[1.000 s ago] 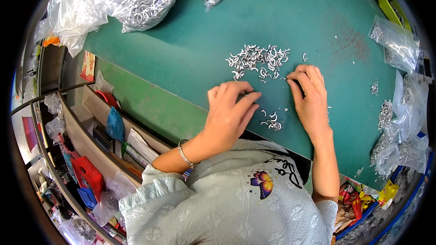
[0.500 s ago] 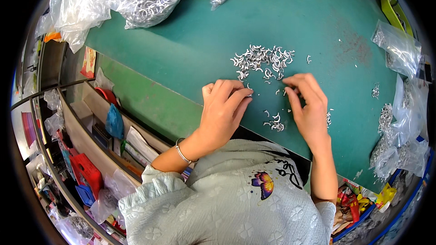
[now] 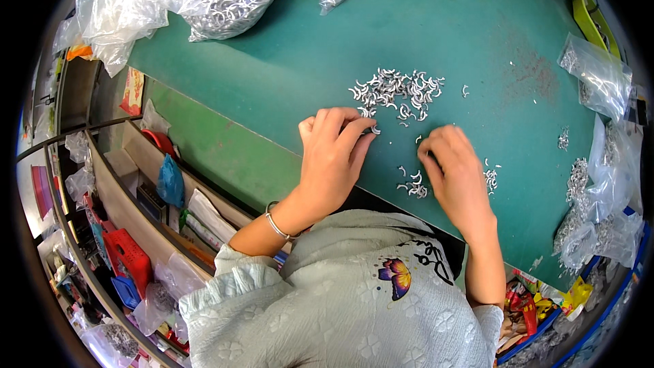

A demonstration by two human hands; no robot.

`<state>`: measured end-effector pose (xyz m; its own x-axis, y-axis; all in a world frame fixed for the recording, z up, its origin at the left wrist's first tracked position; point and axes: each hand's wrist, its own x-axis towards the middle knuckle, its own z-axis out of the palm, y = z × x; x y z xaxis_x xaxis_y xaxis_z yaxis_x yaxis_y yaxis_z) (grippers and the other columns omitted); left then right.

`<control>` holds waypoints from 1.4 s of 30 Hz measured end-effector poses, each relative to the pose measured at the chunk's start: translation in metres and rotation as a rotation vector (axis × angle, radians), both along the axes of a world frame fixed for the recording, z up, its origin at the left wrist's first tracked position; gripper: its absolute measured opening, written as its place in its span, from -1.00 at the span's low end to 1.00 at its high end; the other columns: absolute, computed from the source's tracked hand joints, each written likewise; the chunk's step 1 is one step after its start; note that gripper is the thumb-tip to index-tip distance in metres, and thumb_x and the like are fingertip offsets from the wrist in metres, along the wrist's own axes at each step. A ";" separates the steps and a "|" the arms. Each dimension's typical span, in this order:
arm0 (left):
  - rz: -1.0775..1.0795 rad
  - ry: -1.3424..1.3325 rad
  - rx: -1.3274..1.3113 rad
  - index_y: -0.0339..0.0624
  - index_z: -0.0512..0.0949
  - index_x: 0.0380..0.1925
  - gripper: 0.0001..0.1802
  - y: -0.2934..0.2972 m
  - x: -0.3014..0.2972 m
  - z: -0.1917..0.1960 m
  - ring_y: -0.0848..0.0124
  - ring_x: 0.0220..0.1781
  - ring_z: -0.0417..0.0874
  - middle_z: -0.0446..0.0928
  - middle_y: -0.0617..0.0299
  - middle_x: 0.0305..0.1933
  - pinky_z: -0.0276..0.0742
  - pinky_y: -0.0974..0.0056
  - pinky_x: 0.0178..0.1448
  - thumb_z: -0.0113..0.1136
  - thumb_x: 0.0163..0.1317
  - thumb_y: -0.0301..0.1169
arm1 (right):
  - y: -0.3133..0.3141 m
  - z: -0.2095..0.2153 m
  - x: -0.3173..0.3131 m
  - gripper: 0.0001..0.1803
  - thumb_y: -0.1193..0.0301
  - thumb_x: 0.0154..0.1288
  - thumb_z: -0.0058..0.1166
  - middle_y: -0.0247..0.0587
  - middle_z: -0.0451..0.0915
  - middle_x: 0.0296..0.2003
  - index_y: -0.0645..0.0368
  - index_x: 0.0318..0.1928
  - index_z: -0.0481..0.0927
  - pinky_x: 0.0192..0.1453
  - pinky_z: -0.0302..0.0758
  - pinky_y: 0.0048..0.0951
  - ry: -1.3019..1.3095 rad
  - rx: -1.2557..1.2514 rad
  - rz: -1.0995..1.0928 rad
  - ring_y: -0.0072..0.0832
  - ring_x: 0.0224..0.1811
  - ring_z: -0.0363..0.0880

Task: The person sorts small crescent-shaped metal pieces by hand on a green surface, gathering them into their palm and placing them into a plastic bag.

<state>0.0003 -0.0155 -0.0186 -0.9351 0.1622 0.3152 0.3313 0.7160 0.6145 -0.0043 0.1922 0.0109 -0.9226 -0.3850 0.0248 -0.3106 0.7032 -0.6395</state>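
A loose pile of small silvery crescent-shaped metal pieces [image 3: 398,88] lies on the green tabletop. Just below the pile's left side, my left hand [image 3: 332,153] has its thumb and fingers pinched together, with one crescent-shaped metal piece [image 3: 375,130] at the tips. My right hand [image 3: 453,174] is held palm down over the table, fingers curled in toward the thumb. What its fingertips hold, if anything, is hidden. A smaller cluster of metal pieces [image 3: 413,185] lies between my hands, closer to me. Another small cluster [image 3: 490,180] shows beyond my right hand's outer side.
Clear plastic bags of metal pieces [image 3: 235,0] stand at the far left edge. More bags [image 3: 610,170] and a spilled heap [image 3: 575,187] line the right side. Shelves with a red basket [image 3: 129,259] are at left. A green bin [image 3: 593,17] sits far right.
My right hand has drawn back toward me, away from the pile, and its fingers have curled in more. My left hand has shifted slightly up and left.
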 end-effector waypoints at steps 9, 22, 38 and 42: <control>-0.035 -0.016 -0.012 -0.15 0.60 -0.13 -0.65 0.002 0.000 -0.001 0.27 -0.08 0.47 0.46 0.22 -0.12 0.21 0.17 0.03 0.38 0.03 -0.53 | 0.005 0.010 -0.013 -0.83 0.57 0.09 0.23 -0.14 0.47 -0.25 0.25 -0.27 0.54 -0.03 0.43 -0.21 -0.036 -0.059 0.010 -0.16 -0.11 0.48; -0.147 -0.038 0.106 -0.16 0.60 -0.09 -0.62 0.011 0.007 0.008 0.26 -0.09 0.50 0.50 0.20 -0.11 0.27 0.20 0.00 0.37 0.02 -0.58 | -0.021 -0.009 -0.020 -0.84 0.54 0.13 0.19 -0.19 0.43 -0.31 0.23 -0.26 0.52 -0.12 0.40 -0.26 0.254 0.058 0.066 -0.23 -0.20 0.45; -0.285 -0.066 0.160 -0.18 0.61 -0.15 -0.69 0.021 0.018 0.008 0.26 -0.12 0.51 0.51 0.22 -0.13 0.26 0.18 0.03 0.35 0.05 -0.56 | 0.007 0.003 -0.005 -0.85 0.53 0.09 0.22 -0.15 0.45 -0.29 0.24 -0.33 0.52 -0.08 0.40 -0.20 0.108 0.086 0.082 -0.15 -0.18 0.46; -0.264 -0.063 0.165 -0.19 0.61 -0.16 -0.71 0.017 0.018 0.003 0.27 -0.11 0.50 0.51 0.21 -0.13 0.28 0.19 0.02 0.34 0.06 -0.58 | 0.043 0.007 -0.001 -0.85 0.59 0.07 0.22 -0.08 0.46 -0.35 0.26 -0.36 0.50 -0.08 0.40 -0.19 0.072 0.170 -0.072 -0.10 -0.22 0.45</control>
<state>0.0184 0.0018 -0.0156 -0.8861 0.3533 0.3001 0.4499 0.4996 0.7402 -0.0050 0.2348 0.0175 -0.9462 -0.3219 0.0325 -0.2961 0.8213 -0.4877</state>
